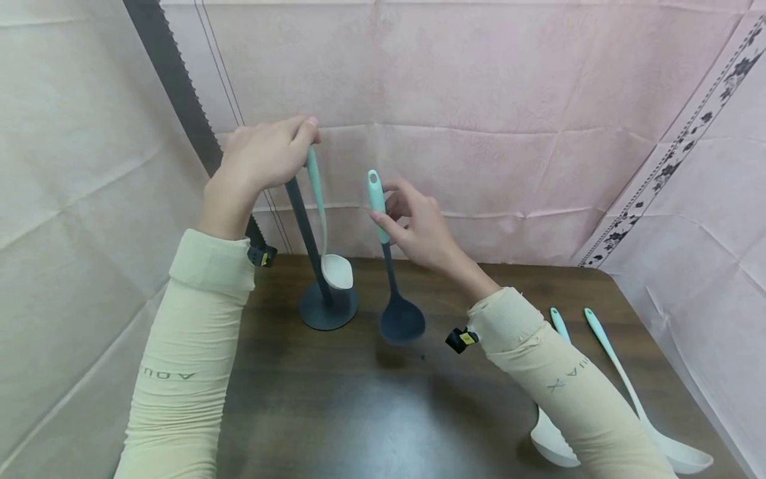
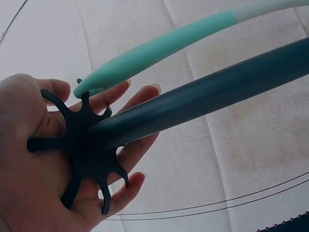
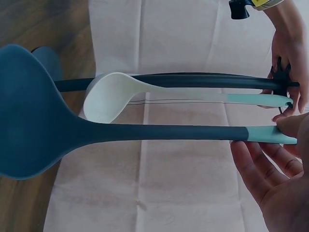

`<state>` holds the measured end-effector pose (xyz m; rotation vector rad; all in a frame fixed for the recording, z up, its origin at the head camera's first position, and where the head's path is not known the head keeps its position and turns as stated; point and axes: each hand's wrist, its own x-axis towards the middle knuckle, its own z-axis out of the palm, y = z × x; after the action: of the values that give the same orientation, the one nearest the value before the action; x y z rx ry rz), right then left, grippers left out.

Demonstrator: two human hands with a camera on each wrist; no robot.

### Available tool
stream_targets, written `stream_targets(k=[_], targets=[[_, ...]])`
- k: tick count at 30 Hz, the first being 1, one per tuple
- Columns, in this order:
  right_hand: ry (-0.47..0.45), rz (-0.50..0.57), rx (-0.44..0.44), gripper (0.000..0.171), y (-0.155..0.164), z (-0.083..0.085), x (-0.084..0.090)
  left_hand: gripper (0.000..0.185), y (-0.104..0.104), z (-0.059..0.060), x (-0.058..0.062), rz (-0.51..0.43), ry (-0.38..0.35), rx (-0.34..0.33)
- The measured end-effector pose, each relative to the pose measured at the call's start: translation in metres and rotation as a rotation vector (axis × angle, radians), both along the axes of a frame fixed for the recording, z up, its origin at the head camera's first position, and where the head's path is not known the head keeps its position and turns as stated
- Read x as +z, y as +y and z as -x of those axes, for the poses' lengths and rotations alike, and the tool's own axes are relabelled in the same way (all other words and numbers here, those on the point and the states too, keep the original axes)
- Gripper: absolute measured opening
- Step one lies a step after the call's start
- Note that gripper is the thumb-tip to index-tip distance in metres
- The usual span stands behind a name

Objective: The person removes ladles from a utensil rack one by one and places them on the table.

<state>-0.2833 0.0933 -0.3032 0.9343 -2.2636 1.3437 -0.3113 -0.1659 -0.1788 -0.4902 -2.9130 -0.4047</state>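
My left hand [image 1: 263,153] holds the top of a dark utensil stand [image 2: 203,84]. Its palm lies against the ring of hooks, with the fingers bent around them. From one hook a small white ladle [image 1: 338,271] with a mint handle hangs down beside the pole, its bowl just above the round base [image 1: 329,318]. To the right, my right hand [image 1: 421,226] pinches the mint handle of a dark blue ladle [image 1: 403,322] between thumb and fingers. This ladle hangs bowl down, over the table and apart from the stand.
Two white utensils with mint handles, one ladle [image 1: 553,439] and one long spoon-like piece [image 1: 685,456], lie at the table's right, partly behind my right sleeve. Pale cloth [image 1: 455,133] hangs behind the brown table [image 1: 359,412] and along both sides.
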Motion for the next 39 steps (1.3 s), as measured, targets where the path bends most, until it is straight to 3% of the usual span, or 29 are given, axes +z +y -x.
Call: stream_targets(k=[25, 39], targets=[[-0.183, 0.104, 0.000, 0.031, 0.034, 0.008, -0.035, 0.074, -0.001, -0.001, -0.001, -0.002, 0.002, 0.002], [-0.356, 0.148, -0.062, 0.036, 0.067, 0.004, -0.061, 0.076, -0.003, 0.001, -0.004, -0.005, 0.018, 0.009]])
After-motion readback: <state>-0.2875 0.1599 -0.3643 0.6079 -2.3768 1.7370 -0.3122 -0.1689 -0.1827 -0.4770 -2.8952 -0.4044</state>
